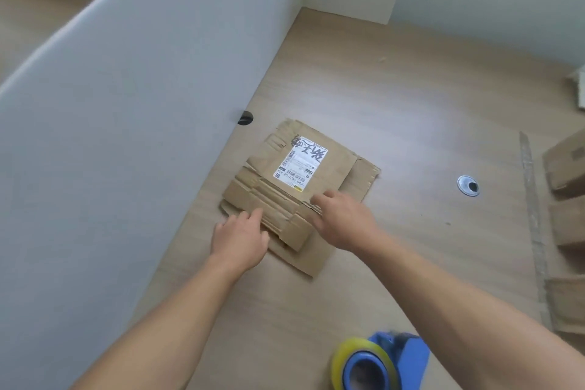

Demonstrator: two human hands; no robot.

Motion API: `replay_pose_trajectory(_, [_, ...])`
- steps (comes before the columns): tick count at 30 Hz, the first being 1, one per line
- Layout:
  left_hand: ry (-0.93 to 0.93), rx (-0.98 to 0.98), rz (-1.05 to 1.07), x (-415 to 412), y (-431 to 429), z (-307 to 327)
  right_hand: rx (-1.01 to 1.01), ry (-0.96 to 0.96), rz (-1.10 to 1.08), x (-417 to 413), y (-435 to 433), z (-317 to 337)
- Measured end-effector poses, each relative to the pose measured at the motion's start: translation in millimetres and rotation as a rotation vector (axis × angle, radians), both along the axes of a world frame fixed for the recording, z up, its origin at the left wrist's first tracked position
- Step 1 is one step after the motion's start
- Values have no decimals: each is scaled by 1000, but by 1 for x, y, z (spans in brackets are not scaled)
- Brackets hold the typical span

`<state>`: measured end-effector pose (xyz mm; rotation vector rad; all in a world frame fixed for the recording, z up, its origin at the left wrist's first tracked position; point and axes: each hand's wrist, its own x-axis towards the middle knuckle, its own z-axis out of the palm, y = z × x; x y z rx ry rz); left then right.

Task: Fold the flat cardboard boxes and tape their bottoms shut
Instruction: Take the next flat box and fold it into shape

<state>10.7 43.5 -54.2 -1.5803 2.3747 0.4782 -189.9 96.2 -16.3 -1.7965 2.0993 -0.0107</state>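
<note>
Left hand (240, 237): at the near-left edge of the flat boxes (335, 168); we cannot tell whether its fingers pinch a sheet.
Right hand (343, 218): fingers fairly straight, resting on the top sheet.
Flat boxes: stacked mid-desk (395, 89), none opened.
Tape (380, 361): near us, untouched.
Done: possibly the blurry boxes (566, 168) at the right.
Left: we judge the whole stack needs folding and taping.

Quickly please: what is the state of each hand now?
Left hand: open, fingers on the flat cardboard boxes.
Right hand: open, touching the same boxes.
</note>
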Motion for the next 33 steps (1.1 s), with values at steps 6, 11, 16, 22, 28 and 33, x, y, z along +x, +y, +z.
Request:
replay_pose_trajectory(6, [162,42,237,-3,-6,-16,68,-34,-130,-21,-72,-16])
replay_pose_trajectory(11, [259,59,319,-8,-4,-23,56,-95,-303,-46,-114,-26])
replay_pose_trajectory(16, [335,62,383,-8,-11,-28,127,-131,-446,-56,-138,-33])
replay_pose_trajectory(22, [633,189,550,-10,-26,-23,101,-104,-540,-62,-133,-30])
replay_pose_trajectory(28, [946,221,618,-11,-29,-12,70,-406,-591,-79,-108,-8])
replay_pose_trajectory(33, [1166,472,723,-19,-24,-4,36,-635,-650,-85,-71,7])
